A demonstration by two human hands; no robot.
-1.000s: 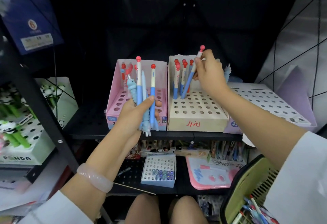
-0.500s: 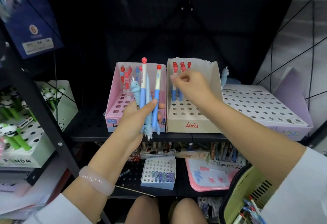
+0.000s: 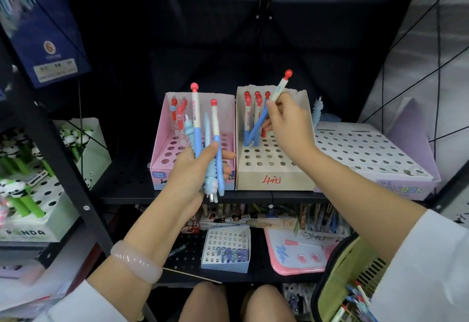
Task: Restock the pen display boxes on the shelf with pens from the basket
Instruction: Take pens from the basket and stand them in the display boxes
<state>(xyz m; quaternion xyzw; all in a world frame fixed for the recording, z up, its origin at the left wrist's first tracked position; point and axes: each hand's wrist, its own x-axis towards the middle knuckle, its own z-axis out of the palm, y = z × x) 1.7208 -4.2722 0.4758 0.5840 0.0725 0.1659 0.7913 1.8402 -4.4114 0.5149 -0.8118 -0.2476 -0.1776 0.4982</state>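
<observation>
My left hand point(image 3: 193, 174) grips a bundle of pens point(image 3: 200, 128) upright in front of the pink display box point(image 3: 162, 144): two red-topped blue-and-white pens, a pale blue one and a blue caterpillar-shaped one. My right hand point(image 3: 289, 126) pinches one red-topped pen point(image 3: 256, 124) that leans to the right, its lower end down at the holes of the beige display box point(image 3: 274, 178). Several red-topped pens point(image 3: 247, 116) stand in that box's back rows. A few pens stand at the back of the pink box. The green basket point(image 3: 347, 271) with more pens sits at the lower right.
A purple perforated box point(image 3: 368, 149) stands to the right of the beige one on the black shelf point(image 3: 127, 184). On the shelf below are a small white pen box point(image 3: 225, 265) and a pink tray point(image 3: 291, 263). A panda pen display point(image 3: 30, 230) stands on the left. My knees are below.
My right hand was low among the standing pens in the beige box; it now sits further right, holding a pen tilted up. My left hand with its bundle has barely moved.
</observation>
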